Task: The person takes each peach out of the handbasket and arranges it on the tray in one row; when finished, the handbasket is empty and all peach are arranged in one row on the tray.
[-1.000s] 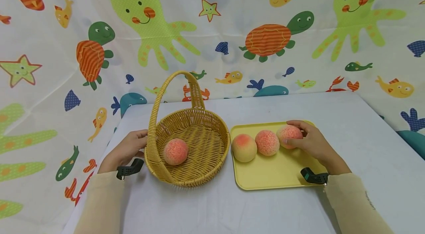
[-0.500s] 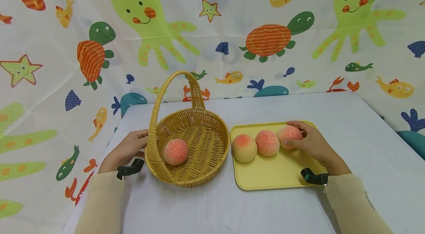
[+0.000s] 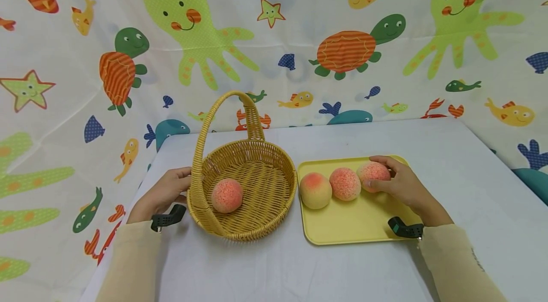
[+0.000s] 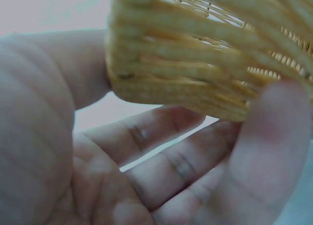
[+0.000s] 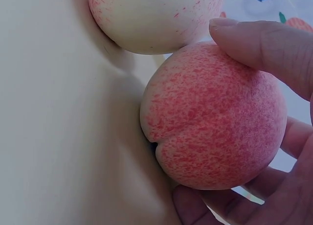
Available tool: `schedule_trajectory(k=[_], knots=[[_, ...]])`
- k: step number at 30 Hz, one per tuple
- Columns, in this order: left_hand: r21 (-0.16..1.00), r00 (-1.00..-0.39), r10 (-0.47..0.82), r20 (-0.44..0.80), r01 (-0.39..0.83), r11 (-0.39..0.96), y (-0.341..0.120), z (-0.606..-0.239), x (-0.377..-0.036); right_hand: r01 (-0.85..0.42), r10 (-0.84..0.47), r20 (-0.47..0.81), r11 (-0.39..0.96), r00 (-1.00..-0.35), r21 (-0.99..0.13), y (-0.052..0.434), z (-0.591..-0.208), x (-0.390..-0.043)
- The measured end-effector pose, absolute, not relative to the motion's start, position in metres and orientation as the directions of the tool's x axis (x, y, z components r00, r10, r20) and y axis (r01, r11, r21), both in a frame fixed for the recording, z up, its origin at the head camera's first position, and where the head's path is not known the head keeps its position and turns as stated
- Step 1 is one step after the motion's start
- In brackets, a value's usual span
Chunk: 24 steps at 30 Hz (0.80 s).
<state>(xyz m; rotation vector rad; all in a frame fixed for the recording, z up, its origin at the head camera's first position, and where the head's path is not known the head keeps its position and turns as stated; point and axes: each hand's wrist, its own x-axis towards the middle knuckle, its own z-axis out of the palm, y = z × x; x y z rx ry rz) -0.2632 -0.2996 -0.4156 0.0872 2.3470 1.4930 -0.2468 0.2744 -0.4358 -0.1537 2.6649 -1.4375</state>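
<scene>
At the left side of a round wicker basket (image 3: 261,216), my left hand (image 3: 161,193) grips the woven wall. Close up in the left wrist view, the thumb (image 4: 266,151) lies against the basket's weave (image 4: 171,58), and some fingers lie beneath it. A pink speckled peach (image 3: 227,195) sits inside the basket. My right hand (image 3: 404,185) holds another speckled peach (image 3: 371,176) at the right end of a row on a yellow tray (image 3: 342,230). In the right wrist view, thumb and fingers curl round this peach (image 5: 215,122), which rests on the tray surface.
Left of the held peach, a speckled peach (image 3: 345,184) and a yellow peach with a red top (image 3: 316,190) lie on the tray. The basket's tall arched handle (image 3: 199,150) rises beside my left hand. A sea-animal curtain (image 3: 291,21) hangs behind the white table (image 3: 239,273).
</scene>
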Motion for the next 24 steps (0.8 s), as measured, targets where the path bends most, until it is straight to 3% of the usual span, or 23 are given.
schedule_trajectory(k=[24], knots=[[0.890,-0.937,0.234,-0.261,-0.139,0.435,-0.2985,-0.4148,-0.2633,-0.044,-0.154,-0.050,0.553,-0.987,-0.832,0.2749,-0.4336,-0.2453]])
